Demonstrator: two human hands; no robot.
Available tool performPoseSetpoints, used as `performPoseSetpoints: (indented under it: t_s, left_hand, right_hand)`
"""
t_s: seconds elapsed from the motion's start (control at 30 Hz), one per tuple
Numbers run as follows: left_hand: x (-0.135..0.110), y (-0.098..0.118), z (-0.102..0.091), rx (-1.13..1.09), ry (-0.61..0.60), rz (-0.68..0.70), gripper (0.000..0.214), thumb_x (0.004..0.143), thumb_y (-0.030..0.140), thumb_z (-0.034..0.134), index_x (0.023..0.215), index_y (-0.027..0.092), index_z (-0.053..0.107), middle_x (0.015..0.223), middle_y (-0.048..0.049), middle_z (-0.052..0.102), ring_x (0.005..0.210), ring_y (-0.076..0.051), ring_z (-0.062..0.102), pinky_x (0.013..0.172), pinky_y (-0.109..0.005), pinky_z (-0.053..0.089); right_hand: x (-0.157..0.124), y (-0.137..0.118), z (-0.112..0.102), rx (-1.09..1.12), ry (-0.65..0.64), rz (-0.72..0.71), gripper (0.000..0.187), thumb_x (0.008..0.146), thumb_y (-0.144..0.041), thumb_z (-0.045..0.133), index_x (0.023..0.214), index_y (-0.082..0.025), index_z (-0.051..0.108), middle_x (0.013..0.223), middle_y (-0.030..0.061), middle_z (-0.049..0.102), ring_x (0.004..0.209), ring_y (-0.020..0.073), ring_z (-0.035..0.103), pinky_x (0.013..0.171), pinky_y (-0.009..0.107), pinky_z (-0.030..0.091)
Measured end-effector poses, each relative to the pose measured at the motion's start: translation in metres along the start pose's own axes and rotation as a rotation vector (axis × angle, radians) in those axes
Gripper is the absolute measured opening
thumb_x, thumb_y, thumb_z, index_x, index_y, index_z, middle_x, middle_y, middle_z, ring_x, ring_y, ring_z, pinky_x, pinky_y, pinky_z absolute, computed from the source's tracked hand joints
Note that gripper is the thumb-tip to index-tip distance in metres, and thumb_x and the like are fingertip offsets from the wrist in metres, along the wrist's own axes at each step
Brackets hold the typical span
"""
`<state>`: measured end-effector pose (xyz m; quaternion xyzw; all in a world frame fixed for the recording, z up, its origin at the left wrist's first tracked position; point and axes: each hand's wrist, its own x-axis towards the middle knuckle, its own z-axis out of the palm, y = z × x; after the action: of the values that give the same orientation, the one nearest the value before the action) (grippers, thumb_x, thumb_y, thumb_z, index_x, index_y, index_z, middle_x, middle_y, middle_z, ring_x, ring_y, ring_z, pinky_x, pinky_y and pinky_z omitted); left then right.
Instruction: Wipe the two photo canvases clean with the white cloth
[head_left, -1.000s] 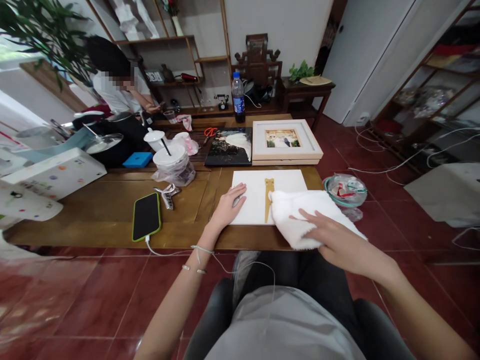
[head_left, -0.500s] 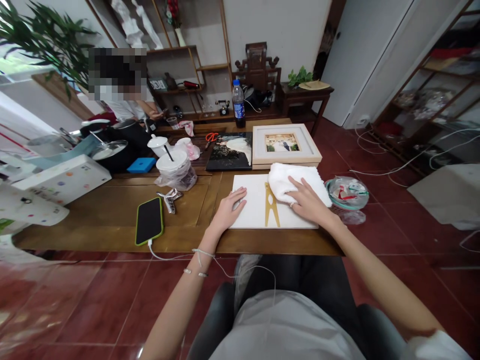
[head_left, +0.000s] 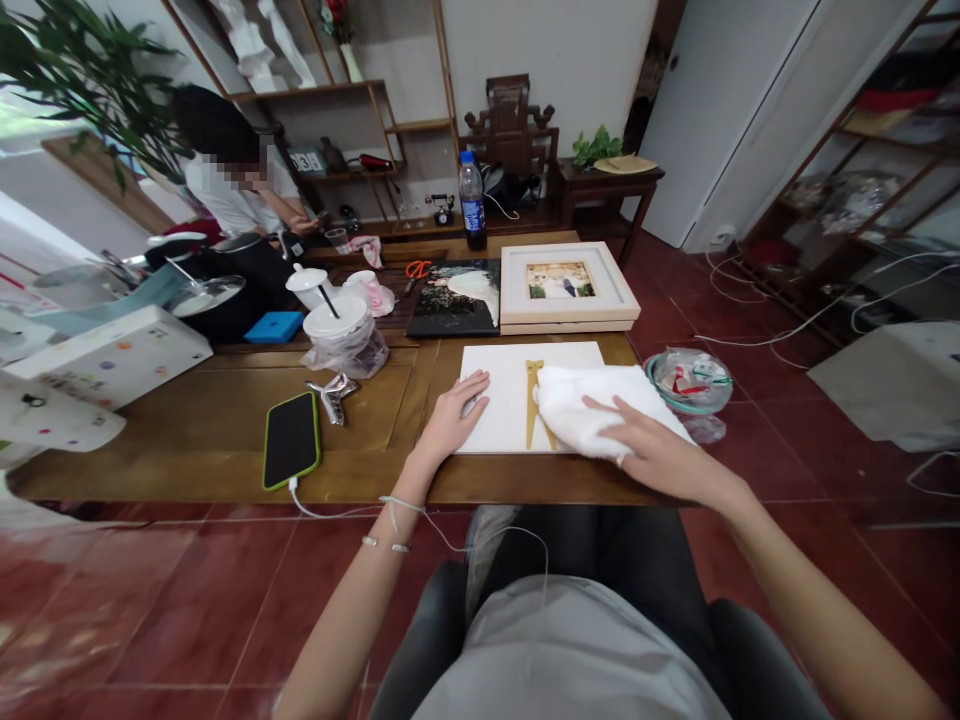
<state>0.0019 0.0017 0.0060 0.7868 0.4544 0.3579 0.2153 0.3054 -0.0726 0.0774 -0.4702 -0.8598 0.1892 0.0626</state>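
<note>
A white board [head_left: 502, 400] lies flat at the table's front edge. My left hand [head_left: 452, 415] rests on its left side, fingers stretched out, holding nothing. A gold, fork-shaped piece [head_left: 533, 395] lies on the middle of the board, its right leg partly covered by a folded white towel [head_left: 574, 400]. My right hand [head_left: 649, 445] holds this towel against the right part of the board, its fingers pressed into the cloth. The towel hides the board's right edge.
Behind the board are a framed photo [head_left: 630, 300] and a dark picture panel [head_left: 450, 318]. A charging phone [head_left: 291, 440], a silver ornament [head_left: 334, 397] and a bagged cup [head_left: 345, 335] stand left. A teal-rimmed basket [head_left: 690, 400] is at right. Another person [head_left: 240, 205] sits across.
My right hand has moved the towel right and toward me, over the board's right side and the gold piece's right leg. My left hand stays in place on the board.
</note>
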Motion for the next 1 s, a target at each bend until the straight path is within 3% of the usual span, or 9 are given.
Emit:
performPoseSetpoints:
  t_s: [0.2, 0.37, 0.5, 0.8, 0.9, 1.0]
  left_hand:
    - [0.000, 0.000, -0.001, -0.012, 0.017, 0.008, 0.033, 0.088, 0.030, 0.048, 0.116, 0.018, 0.061, 0.127, -0.0079, 0.058, 0.124, -0.020, 0.049, 0.110, -0.042, 0.032]
    - [0.000, 0.001, -0.002, -0.022, 0.016, 0.007, 0.032, 0.088, 0.030, 0.048, 0.115, 0.018, 0.061, 0.127, -0.0084, 0.059, 0.123, -0.020, 0.050, 0.110, -0.042, 0.033]
    - [0.000, 0.003, -0.002, -0.022, 0.020, 0.000, 0.032, 0.088, 0.029, 0.048, 0.115, 0.018, 0.061, 0.127, -0.0083, 0.059, 0.123, -0.020, 0.049, 0.110, -0.042, 0.033]
    - [0.000, 0.002, 0.000, -0.029, 0.022, -0.001, 0.032, 0.088, 0.027, 0.048, 0.116, 0.016, 0.061, 0.127, -0.0096, 0.058, 0.124, -0.020, 0.049, 0.110, -0.042, 0.032]
    - [0.000, 0.002, 0.000, -0.027, 0.022, 0.001, 0.032, 0.088, 0.027, 0.048, 0.116, 0.016, 0.061, 0.127, -0.0098, 0.058, 0.124, -0.020, 0.049, 0.110, -0.042, 0.032]
    - [0.000, 0.002, 0.000, -0.022, 0.022, 0.003, 0.032, 0.088, 0.028, 0.048, 0.116, 0.017, 0.061, 0.127, -0.0091, 0.058, 0.124, -0.020, 0.049, 0.110, -0.043, 0.033]
  right_hand:
    - [0.071, 0.045, -0.011, -0.010, 0.084, 0.121, 0.053, 0.077, -0.020, 0.040, 0.129, -0.020, 0.049, 0.139, 0.0051, 0.047, 0.134, 0.0309, 0.029, 0.106, 0.048, 0.032]
    - [0.095, 0.047, -0.020, -0.052, 0.133, 0.059, 0.053, 0.077, -0.017, 0.037, 0.128, -0.017, 0.049, 0.140, 0.0066, 0.046, 0.131, 0.0289, 0.036, 0.105, 0.043, 0.032]
    - [0.080, 0.035, -0.025, -0.089, 0.080, 0.090, 0.053, 0.079, -0.017, 0.035, 0.131, -0.017, 0.047, 0.132, 0.0078, 0.053, 0.121, 0.0285, 0.048, 0.097, 0.039, 0.040]
    - [0.001, -0.014, -0.027, -0.143, -0.130, 0.044, 0.056, 0.077, -0.014, 0.037, 0.131, -0.024, 0.048, 0.106, 0.0047, 0.066, 0.099, 0.0235, 0.061, 0.085, 0.028, 0.045]
    - [-0.003, -0.006, -0.019, -0.114, -0.070, 0.081, 0.054, 0.078, -0.016, 0.038, 0.131, -0.024, 0.048, 0.113, 0.0048, 0.065, 0.103, 0.0251, 0.060, 0.087, 0.031, 0.045]
    - [0.017, 0.007, -0.013, -0.091, 0.058, 0.121, 0.051, 0.081, -0.022, 0.038, 0.132, -0.022, 0.046, 0.127, 0.0059, 0.057, 0.113, 0.0293, 0.053, 0.094, 0.037, 0.042]
